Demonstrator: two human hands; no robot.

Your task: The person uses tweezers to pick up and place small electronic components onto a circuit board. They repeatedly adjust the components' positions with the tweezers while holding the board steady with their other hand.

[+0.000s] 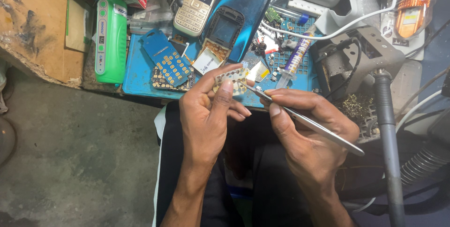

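Head view shows the left hand (pixel 206 114) pinching a small pale circuit board (pixel 230 79) by its edges above the blue mat (pixel 140 74). Right hand (pixel 304 128) grips metal tweezers (pixel 304 120), tips touching the board. It looks light, stiff and fragile; edges seem the safest hold.

Tweezers (pixel 304 121): we see bare metal, smooth, with a dull shine.
Small board (pixel 233 79): we read it as a pale, matt circuit piece with gilt spots.
Work mat (pixel 140 74): matt blue, rubbery-looking.
Green case (pixel 111 32), far left: glossy plastic.
Keypad phone (pixel 196 2): satin, gold-toned plastic.
Bench top (pixel 33 16): rough, stained wood.
Floor (pixel 79 161): rough grey concrete.
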